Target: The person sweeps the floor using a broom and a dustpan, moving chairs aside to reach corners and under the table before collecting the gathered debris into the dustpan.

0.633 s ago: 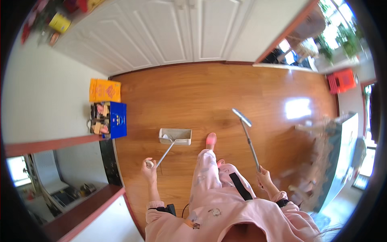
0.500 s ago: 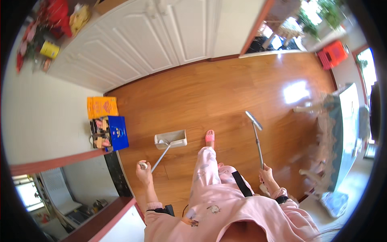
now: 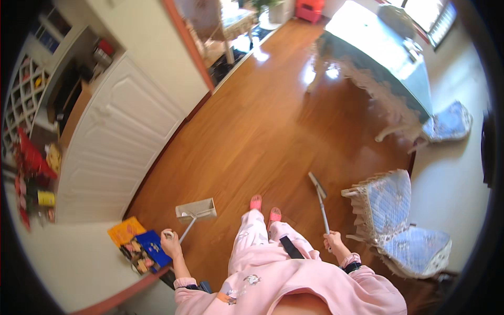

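Observation:
My left hand [image 3: 170, 244] is closed around the top of a long grey handle. That handle belongs to a whitish box-shaped dustpan [image 3: 203, 208], low over or on the wooden floor; whether it touches is unclear. Some small pale bits seem to lie inside it. On the other side, my right hand [image 3: 334, 243] grips the grey stick of a broom [image 3: 317, 185] with a narrow, slanted head. The broom head is well apart from the dustpan, ahead and to the right of my feet in pink slippers [image 3: 255, 202].
White cabinets [image 3: 113, 136] line the left. An orange bag [image 3: 126, 231] and a blue box [image 3: 152, 247] stand by the left wall. At right are a blue-cushioned chair [image 3: 391, 205], another chair [image 3: 449, 123] and a cloth-covered table [image 3: 367, 58]. A doorway opens at the far end.
My view has turned to the right, bringing the chairs and more of the table into sight. Both feet now stand nearly side by side. The dustpan and broom stay in my hands.

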`<state>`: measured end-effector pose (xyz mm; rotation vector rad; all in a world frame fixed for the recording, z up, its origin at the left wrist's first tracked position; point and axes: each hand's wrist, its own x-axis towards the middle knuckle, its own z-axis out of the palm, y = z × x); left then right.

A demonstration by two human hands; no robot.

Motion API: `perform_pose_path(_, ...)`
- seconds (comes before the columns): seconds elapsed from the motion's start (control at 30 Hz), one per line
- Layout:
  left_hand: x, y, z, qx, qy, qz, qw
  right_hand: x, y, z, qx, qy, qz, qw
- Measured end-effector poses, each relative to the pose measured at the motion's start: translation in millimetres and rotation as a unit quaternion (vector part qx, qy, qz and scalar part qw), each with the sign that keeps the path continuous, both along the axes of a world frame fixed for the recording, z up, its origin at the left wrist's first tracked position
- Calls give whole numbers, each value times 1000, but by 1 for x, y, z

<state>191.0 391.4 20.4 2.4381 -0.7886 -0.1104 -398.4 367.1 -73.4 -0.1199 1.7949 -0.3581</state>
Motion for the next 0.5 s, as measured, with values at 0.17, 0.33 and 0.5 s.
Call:
perform_pose_path(0.17,-28,-40,-15,-26,27,-90,995,-16,60,-12,-10,-35,-117,992)
perform_pose_path(0.33,-49,-92,-22,-32,73,-173,982,-6,110,-37,82,-150,-328,929)
perform_pose_path(0.5,-82,-150,-38,11,146,-260,954,10,127,-50,67,-185,-410,890)
